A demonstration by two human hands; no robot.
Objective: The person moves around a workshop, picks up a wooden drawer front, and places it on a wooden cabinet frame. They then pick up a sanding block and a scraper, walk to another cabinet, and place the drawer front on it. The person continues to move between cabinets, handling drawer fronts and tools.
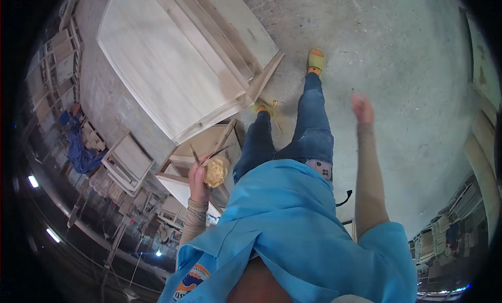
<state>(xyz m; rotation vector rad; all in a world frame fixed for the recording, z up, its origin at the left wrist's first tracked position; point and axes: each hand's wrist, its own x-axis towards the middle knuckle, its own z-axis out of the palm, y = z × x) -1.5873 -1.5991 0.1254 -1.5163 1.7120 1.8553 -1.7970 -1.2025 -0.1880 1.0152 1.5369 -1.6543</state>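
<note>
Clock positions taken from mid-view: a furniture piece occupies 11 o'clock on the floor, with a second unit just beside it at 9. The left hand is at 8 o'clock, a lump in its grip toward the hand's own 2 and sticks between its 12 and 1. Farther out at 9 lie a frame and, beyond it, a cloth; panels are at 10, lamps between 8 and 9. The right hand, well apart, is between 2 and 3. Boards line 3 o'clock, a stack 4.
</note>
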